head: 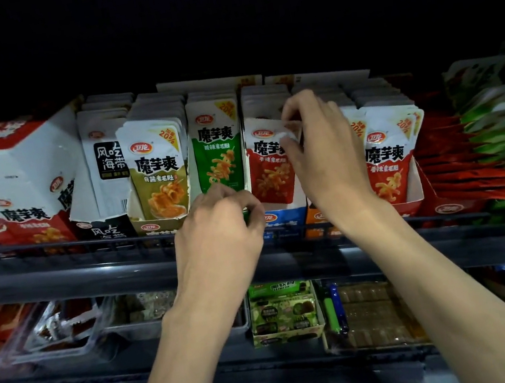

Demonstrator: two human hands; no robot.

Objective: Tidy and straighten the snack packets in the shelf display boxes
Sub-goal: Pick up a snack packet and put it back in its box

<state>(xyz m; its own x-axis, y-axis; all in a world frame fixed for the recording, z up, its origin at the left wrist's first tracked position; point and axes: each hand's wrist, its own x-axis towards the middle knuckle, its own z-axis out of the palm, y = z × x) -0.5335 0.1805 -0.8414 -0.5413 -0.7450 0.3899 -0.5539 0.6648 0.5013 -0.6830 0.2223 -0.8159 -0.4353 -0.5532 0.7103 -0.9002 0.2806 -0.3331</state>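
Rows of snack packets stand upright in open display boxes on a dark shelf. My right hand pinches the top corner of the front red packet in the blue-fronted box. My left hand is curled at the front lip of the box holding the green packets, its fingertips gripping the edge there. To the left stand olive packets and black-and-white seaweed packets. Another red packet row stands to the right of my right hand.
A large white and red carton sits tilted at the left. Loose red and green packets fan out at the right. The shelf rail runs across the front. Below lie clear trays and a green box.
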